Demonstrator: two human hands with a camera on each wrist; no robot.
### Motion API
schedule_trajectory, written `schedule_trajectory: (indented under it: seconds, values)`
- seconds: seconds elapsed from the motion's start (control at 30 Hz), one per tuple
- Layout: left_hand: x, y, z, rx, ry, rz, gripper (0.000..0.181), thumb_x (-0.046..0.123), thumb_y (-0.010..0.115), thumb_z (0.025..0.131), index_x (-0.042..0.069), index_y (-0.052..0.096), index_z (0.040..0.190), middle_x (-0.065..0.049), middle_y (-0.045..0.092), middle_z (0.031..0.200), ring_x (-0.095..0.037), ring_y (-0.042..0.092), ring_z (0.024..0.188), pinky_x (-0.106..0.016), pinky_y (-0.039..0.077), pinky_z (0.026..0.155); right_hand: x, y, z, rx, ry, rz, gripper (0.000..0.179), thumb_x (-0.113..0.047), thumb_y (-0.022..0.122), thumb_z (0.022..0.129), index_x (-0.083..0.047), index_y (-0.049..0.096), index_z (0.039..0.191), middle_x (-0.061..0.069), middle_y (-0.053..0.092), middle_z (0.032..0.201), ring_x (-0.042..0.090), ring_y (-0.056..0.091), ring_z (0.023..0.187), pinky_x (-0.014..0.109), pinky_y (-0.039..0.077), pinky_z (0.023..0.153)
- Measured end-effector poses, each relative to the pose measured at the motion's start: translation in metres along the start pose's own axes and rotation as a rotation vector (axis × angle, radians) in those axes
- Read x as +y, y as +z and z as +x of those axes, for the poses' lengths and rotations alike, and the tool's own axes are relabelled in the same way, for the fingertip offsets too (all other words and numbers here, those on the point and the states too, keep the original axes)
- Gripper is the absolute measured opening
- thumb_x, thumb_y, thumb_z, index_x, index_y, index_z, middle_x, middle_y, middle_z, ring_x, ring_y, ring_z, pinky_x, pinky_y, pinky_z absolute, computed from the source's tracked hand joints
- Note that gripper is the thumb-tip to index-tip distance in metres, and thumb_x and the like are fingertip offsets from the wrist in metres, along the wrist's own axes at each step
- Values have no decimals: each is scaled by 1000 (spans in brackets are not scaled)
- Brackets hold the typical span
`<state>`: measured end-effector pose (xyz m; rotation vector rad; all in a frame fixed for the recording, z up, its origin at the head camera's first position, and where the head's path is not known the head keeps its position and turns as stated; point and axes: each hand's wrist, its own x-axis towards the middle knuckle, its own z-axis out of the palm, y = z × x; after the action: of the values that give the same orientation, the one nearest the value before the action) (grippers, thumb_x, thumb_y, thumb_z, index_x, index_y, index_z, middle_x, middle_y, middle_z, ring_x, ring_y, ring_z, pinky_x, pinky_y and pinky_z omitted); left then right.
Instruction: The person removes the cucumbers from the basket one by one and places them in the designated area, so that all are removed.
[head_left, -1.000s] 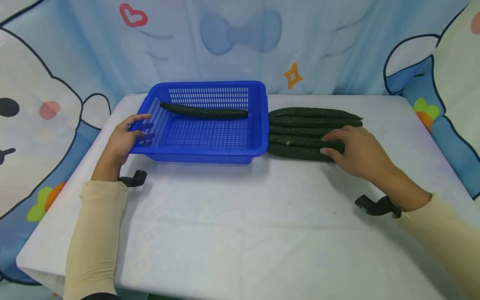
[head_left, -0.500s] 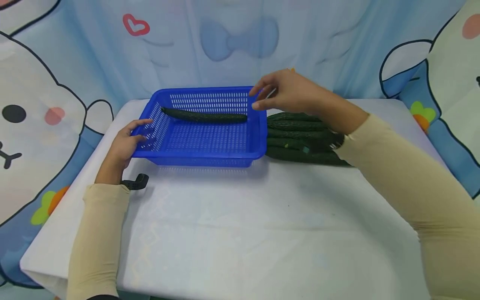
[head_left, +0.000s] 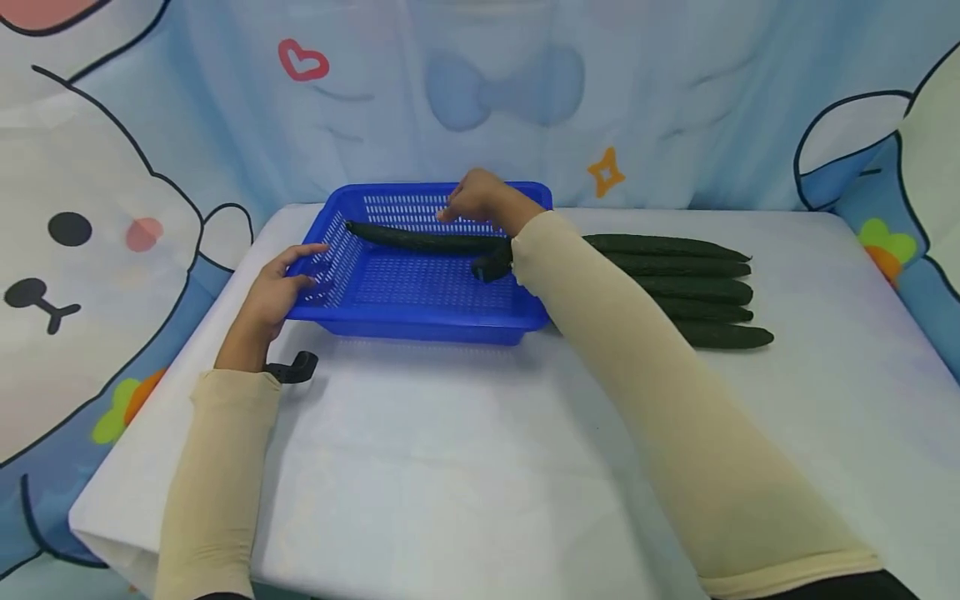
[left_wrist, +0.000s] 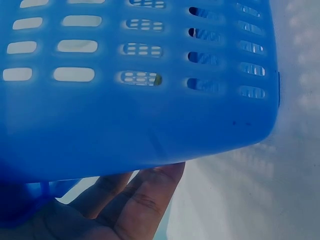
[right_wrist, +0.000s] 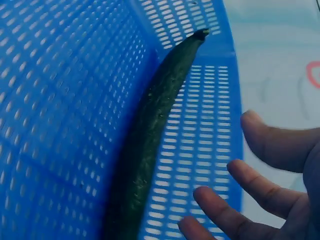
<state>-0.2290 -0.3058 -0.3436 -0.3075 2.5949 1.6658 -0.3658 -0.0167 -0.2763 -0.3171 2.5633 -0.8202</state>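
Observation:
A blue plastic basket [head_left: 420, 329] with slotted walls stands on the table, seen also in both wrist views. My left hand [head_left: 270, 296] grips its left rim; the left wrist view shows fingers [left_wrist: 145, 200] against the basket's outside. One dark green cucumber [head_left: 412, 240] lies inside along the back wall, its stem end visible in the right wrist view. My right hand [head_left: 483, 198] is above the basket's back rim, over that cucumber. In the right wrist view its fingers [right_wrist: 220, 207] are spread with nothing between them, apart from the cucumber.
Several more cucumbers [head_left: 705, 290] lie side by side on the table, right of the basket, partly hidden behind my right sleeve. The white-covered table [head_left: 420, 467] extends in front. A printed cartoon curtain [head_left: 652, 125] hangs behind and at the sides.
My right hand has moved left from the cucumbers on the table to above the basket, carrying nothing. The left hand keeps its grip on the rim. The view has shifted slightly.

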Motion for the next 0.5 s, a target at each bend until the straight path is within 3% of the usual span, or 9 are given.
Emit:
schedule_trajectory:
  seconds: [0.07,0.13,0.2,0.3,0.37,0.5]
  values:
    - [0,2,-1,6,-5,1,54,2,39,97,25,48,144,-12,16,165,-43,36,141,-58,40,109,2,6,6,21,15,-13,25,-32,66,94,-9,59,102,7,55,126,23,52,120,39,45,106]
    - [-1,3,-3,12,-6,5,53,2,40,97,25,48,144,-12,18,165,-43,36,141,-58,41,109,5,10,9,27,22,-75,27,-31,65,94,-7,59,104,8,53,132,23,50,127,37,42,110]
    - [-1,3,-4,12,2,5,53,2,40,97,25,49,144,-12,18,165,-43,36,141,-59,40,109,8,14,8,41,43,-124,38,-29,66,93,-3,60,120,11,49,144,26,46,136,39,40,114]
    - [-1,3,-7,7,6,8,53,2,41,96,25,49,143,-11,19,165,-42,35,141,-59,39,110,9,20,5,63,73,-212,56,-28,68,92,0,52,138,12,48,149,28,48,134,41,43,111]
    - [1,2,-10,2,12,14,53,1,41,96,24,49,144,-11,18,165,-43,34,142,-59,38,110,7,25,2,98,90,-239,53,-25,69,90,-2,55,135,12,56,141,27,55,123,43,48,105]
    - [5,-3,-14,3,17,29,53,0,40,96,22,48,144,-10,16,166,-43,32,144,-60,37,110,-1,32,0,151,110,-301,48,-22,69,90,-5,58,133,10,60,136,25,58,116,47,48,104]
